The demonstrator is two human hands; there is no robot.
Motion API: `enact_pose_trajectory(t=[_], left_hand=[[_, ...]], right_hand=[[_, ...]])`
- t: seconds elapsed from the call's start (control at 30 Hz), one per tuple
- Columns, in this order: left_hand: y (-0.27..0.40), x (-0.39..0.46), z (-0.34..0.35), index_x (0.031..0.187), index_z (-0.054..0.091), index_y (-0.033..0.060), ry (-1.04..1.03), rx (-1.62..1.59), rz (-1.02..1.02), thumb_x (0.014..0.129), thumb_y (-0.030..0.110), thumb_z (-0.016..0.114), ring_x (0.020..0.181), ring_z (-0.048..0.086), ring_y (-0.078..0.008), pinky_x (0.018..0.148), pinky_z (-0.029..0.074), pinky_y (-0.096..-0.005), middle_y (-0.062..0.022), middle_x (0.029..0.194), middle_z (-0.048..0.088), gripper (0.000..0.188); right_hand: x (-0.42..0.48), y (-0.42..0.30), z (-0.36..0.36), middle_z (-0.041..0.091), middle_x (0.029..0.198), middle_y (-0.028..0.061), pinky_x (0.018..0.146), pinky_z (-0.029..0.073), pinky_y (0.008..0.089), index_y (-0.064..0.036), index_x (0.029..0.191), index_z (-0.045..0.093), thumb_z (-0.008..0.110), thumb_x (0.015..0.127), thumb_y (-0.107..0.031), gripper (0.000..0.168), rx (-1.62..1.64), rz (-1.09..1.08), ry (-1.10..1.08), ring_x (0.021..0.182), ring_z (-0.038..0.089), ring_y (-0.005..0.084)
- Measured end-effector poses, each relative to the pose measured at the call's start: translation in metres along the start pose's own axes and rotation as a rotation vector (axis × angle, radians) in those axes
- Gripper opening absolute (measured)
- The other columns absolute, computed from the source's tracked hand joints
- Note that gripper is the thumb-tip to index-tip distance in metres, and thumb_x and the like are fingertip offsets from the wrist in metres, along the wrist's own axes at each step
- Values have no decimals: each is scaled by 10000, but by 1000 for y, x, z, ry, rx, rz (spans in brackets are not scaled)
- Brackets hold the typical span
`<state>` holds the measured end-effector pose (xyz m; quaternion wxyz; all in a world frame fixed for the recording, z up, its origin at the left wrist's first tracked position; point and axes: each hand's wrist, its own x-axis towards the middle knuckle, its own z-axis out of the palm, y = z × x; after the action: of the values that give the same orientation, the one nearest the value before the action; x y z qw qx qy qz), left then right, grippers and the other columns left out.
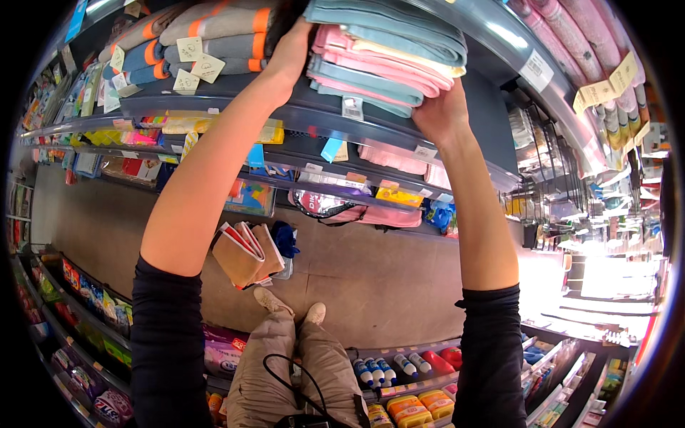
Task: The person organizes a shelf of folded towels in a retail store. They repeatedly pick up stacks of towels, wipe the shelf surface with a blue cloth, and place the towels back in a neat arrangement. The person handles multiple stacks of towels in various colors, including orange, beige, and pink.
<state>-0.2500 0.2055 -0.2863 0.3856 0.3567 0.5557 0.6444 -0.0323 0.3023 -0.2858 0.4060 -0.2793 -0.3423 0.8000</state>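
Note:
A stack of folded towels (385,56) in pale blue, pink and cream sits at the top of the view, over a dark shelf (484,107). At its left side is my left hand (291,56), the fingers partly hidden behind the stack. My right hand (444,109) grips the lower right corner, its fingers beneath the towels. To the left of my left hand lie folded grey and blue towels (217,45) with orange bands and paper tags. A price label (352,107) is on the shelf edge below the stack.
Pink rolled textiles (572,37) lie at upper right behind a clear shelf lip (514,37). On the floor (369,278) stand tan folded fabric pieces (246,254) beside a dark blue item (284,239). Behind me, shelves hold white bottles (374,369) and orange packages (409,411).

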Motion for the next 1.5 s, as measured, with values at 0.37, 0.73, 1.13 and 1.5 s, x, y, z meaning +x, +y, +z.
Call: enact_pose_trajectory(t=[0.37,0.73,1.13,1.5], left_hand=[[9,2,-5,1270,525,136,183,-122,95,932,589,347,1151,475,-154,1003,328,-366,5,1262,547,594],[23,-16,-13,1246,537,109,169,-36,-16,922,566,363,1165,440,-164,1043,259,-368,-41,1223,553,587],[-13,-29,-45,1260,469,-8,216,401,338,833,345,534,1042,565,-410,911,432,-441,-279,1135,566,558],[-31,-24,-53,1003,502,-22,317,1079,652,779,59,637,803,635,-400,679,518,-483,-240,830,638,274]], right_hand=[[19,22,28,611,1115,41,938,436,321,-86,1121,576,423,944,-333,341,73,-3,-20,1038,564,183],[16,45,41,618,1072,23,927,409,295,-104,1068,582,421,938,-317,297,167,-47,-42,1014,555,166],[19,51,42,570,1238,44,1028,361,355,-101,1231,529,382,967,-456,467,-108,-165,28,1174,508,203],[-13,75,18,701,902,143,746,515,309,-5,1063,577,699,781,-109,324,-1381,-661,110,819,692,205]])
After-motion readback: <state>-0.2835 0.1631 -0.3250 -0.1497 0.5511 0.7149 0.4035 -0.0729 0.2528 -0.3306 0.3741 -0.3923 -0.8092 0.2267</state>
